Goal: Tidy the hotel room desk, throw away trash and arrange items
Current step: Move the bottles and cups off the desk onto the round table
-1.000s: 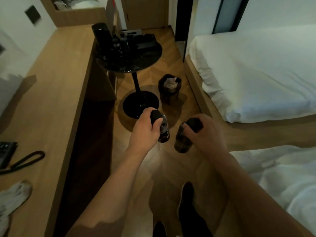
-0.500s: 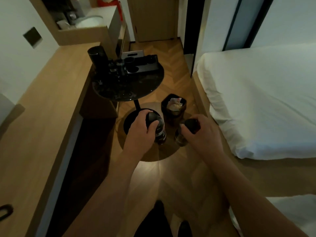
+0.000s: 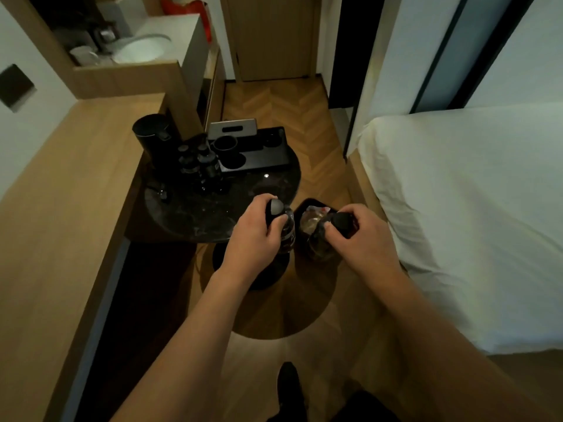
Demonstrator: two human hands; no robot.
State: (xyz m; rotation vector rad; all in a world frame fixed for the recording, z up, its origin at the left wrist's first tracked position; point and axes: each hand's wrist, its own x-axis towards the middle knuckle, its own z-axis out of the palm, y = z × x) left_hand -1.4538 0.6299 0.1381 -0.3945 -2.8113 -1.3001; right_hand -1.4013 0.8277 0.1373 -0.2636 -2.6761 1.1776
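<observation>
My left hand (image 3: 254, 239) grips a dark plastic bottle (image 3: 286, 231) by its neck and cap, held upright over the near edge of the round black side table (image 3: 189, 214). My right hand (image 3: 358, 239) grips a second dark bottle (image 3: 320, 243) by its top, hanging just above the small black trash bin (image 3: 301, 210) on the floor. Crumpled light paper lies inside the bin. Both bottles sit side by side, a little apart.
The long wooden desk (image 3: 70, 184) runs along the left wall. On the side table stand a black kettle (image 3: 150, 132), several small dark bottles (image 3: 198, 166) and a black tray (image 3: 259, 153) with a cup. A white bed (image 3: 472, 208) fills the right side.
I have walked forward with both bottles. The side table and trash bin have come closer, and my right hand's bottle now hangs over the bin instead of short of it.
</observation>
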